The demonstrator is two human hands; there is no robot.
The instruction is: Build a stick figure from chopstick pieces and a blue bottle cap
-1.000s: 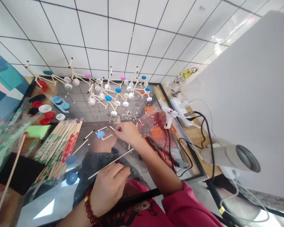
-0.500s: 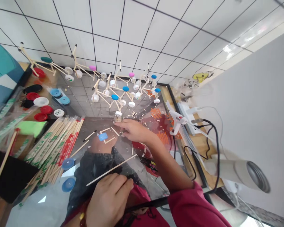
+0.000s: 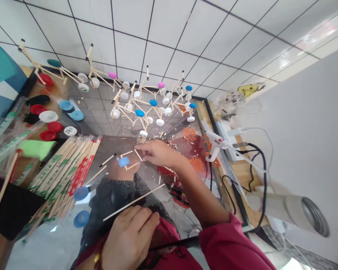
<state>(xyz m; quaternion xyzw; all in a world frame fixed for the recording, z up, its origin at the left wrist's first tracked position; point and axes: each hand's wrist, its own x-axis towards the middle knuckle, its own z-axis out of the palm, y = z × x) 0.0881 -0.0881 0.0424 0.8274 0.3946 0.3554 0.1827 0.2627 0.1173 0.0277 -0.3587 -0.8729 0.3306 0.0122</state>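
My right hand point(image 3: 159, 153) reaches over the dark glossy tabletop, with thumb and index finger at the two ends of a short wooden stick point(image 3: 138, 155). Left of it lies a blue bottle-cap piece point(image 3: 124, 161) with short sticks against it. A black-tipped stick point(image 3: 107, 160) is farther left. My left hand point(image 3: 131, 234) rests palm down at the near edge, fingers curled under; whatever they hold is hidden. Just beyond it lies a long wooden stick point(image 3: 133, 202). Near my right fingertips stands a small clear container point(image 3: 141, 139) below a white cap point(image 3: 143, 133).
Stick-and-cap models point(image 3: 153, 102) line the far side by the tiled wall. Bundled chopsticks point(image 3: 64, 172), blue caps point(image 3: 81, 219) and red caps point(image 3: 55, 126) are at left. A white glue gun point(image 3: 214, 144), cables and a grey cylinder point(image 3: 293, 210) are at right.
My right hand's fingertips have shifted left and down from beside the small container onto the short stick. My left hand stays where it was. The view has tilted slightly.
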